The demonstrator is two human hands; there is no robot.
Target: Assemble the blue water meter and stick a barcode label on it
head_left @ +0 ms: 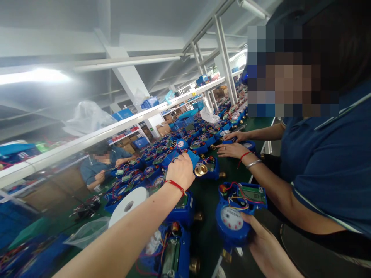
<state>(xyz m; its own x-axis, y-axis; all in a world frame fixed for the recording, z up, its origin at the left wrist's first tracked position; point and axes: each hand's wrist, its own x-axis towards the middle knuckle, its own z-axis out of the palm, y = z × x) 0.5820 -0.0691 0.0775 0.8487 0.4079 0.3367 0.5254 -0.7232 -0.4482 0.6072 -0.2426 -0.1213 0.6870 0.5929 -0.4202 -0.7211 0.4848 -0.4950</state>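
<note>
Stretched out over the crowded bench, my left hand (181, 170) is closed on a blue water meter (192, 156), whose brass threaded end (200, 170) sticks out beside my fingers. My fingers cover most of that meter. Lower down, my right hand (261, 231) grips another blue water meter (232, 222) by its side. Its round white dial faces up, and its open box shows a green circuit board with a small display (251, 194) and loose red and yellow wires. A brass fitting (227, 255) points down from it. Just below my left forearm lie more open meters (174, 255).
To the right sits a co-worker (324, 166) in a dark blue shirt, both hands on a meter (247, 146). Another person (102, 166) works across the bench. A white reel (129, 206) and plastic bag (89, 231) lie left. An overhead shelf (139, 117) crosses the view.
</note>
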